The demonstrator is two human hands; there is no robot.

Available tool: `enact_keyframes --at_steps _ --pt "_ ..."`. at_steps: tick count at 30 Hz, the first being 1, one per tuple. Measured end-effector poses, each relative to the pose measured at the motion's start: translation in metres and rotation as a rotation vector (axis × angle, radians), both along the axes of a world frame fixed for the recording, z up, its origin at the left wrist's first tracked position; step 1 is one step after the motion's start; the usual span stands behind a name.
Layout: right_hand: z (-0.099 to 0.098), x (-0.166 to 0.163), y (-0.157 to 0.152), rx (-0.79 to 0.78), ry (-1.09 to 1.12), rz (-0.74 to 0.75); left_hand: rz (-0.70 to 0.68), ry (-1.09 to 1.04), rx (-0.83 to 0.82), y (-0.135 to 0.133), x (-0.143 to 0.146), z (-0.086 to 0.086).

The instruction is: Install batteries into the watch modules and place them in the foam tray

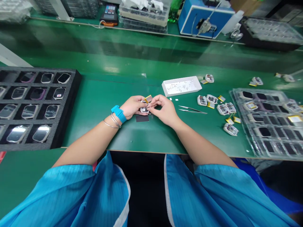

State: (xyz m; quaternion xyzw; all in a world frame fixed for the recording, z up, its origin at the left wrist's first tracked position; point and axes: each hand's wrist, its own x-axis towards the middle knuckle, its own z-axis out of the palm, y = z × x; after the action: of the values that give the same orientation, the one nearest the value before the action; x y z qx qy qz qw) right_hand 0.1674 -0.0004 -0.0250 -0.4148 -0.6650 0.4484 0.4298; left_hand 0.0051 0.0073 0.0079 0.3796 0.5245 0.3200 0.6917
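My left hand [131, 106] wears a blue wrist strap and grips a small, pale smartwatch case [144, 110] with its inside exposed. A yellow-edged battery [148, 99] sticks up at the far side of the case. From the right, my right hand [163, 111] reaches the same case with thumb and forefinger pinched; what lies between those fingertips is too small to make out. Just below the case lies a flat black piece [142, 118] on the green bench. Metal tweezers [193, 110] rest to the right of my right hand.
Behind the tweezers is a white box [165, 91] of tiny parts. Several opened watch cases [222, 109] with batteries lie right, beside stacked clear trays [251, 138]. A black foam tray [77, 78] of watches stands left. A shelf with a blue box [189, 15] runs along the back.
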Motion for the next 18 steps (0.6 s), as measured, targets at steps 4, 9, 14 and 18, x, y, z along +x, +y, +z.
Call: enact_keyframes --at_steps 4,9,14,18 --pt "0.001 0.0 -0.001 0.031 -0.026 0.0 0.0 0.008 -0.001 0.001 0.0 -0.002" --pt "0.002 -0.001 -0.003 0.087 -0.101 -0.011 0.003 -0.006 0.006 0.001 -0.001 -0.004" --pt "0.009 -0.004 -0.011 0.303 -0.417 -0.06 0.01 -0.016 0.018 0.0 -0.002 -0.005" --pt "0.01 0.0 -0.007 0.382 -0.501 -0.183 0.008 -0.029 0.031 0.0 -0.003 -0.005"
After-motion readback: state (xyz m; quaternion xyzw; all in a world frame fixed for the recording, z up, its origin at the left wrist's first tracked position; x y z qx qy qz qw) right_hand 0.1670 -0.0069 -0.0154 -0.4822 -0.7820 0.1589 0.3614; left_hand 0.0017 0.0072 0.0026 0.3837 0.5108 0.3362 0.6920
